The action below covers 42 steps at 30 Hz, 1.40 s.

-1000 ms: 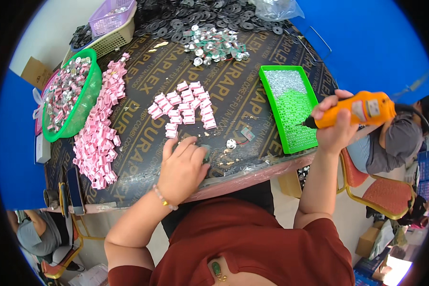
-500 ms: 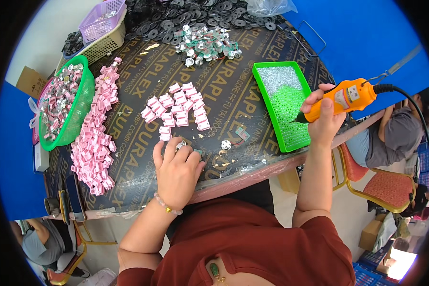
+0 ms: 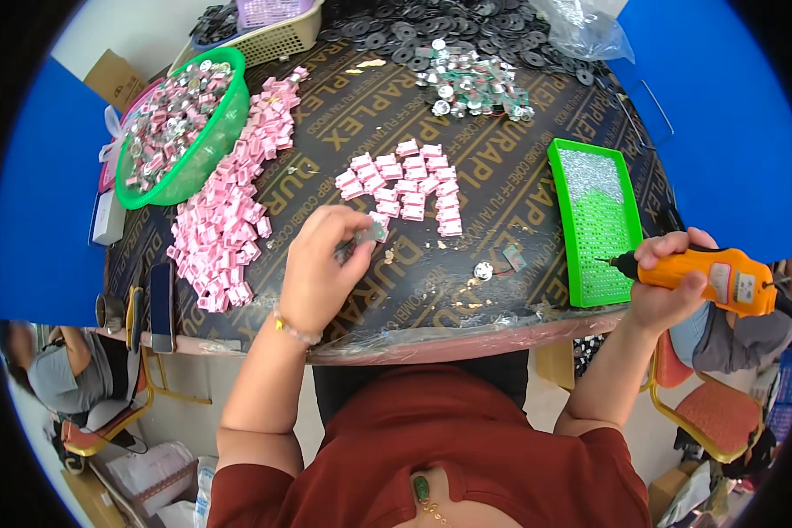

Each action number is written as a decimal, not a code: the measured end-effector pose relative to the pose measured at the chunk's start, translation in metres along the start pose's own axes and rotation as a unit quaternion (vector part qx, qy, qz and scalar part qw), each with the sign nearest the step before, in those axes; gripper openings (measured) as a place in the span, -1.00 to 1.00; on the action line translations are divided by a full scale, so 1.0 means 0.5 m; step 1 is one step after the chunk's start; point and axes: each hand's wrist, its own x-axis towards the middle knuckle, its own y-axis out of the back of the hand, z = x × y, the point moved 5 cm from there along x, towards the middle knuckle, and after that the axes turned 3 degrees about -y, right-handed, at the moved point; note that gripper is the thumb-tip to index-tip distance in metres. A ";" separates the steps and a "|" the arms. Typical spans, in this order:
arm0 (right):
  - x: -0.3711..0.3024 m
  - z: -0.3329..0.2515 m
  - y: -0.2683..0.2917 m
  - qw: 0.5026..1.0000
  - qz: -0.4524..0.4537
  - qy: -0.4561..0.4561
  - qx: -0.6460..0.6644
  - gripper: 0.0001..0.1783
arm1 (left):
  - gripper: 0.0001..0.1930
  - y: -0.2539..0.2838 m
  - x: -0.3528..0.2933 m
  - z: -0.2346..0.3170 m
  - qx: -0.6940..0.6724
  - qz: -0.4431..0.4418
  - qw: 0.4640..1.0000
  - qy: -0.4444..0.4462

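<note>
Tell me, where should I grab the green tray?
I'd take the green tray by its long left rim, coming from the left: that rim is raised and uncovered, while the right grip, holding the orange tool, crowds the near right corner.

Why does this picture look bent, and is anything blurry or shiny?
Head view: the fisheye lens bows the dark, printed tabletop; head view: the small, flat grey-green part in the left hand looks slightly blurred; head view: the clear, crumpled plastic bag catches pale glints.
</note>
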 end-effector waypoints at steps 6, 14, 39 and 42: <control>-0.012 0.014 -0.057 1.000 -0.025 -0.019 -0.003 -0.33 | -0.76 -0.034 -0.008 -0.045 0.067 -0.044 0.997 -0.019; -0.016 0.024 -0.088 0.998 -0.047 -0.034 0.020 -0.32 | -0.76 -0.030 -0.024 -0.033 0.124 -0.040 0.990 -0.059; -0.074 0.047 -0.304 0.941 -0.179 -0.176 0.229 -0.32 | -0.76 -0.095 -0.066 0.034 0.079 -0.033 0.996 0.020; -0.087 0.059 -0.344 0.928 -0.219 -0.170 0.248 -0.39 | -0.76 -0.094 -0.070 0.031 0.078 -0.032 0.996 0.042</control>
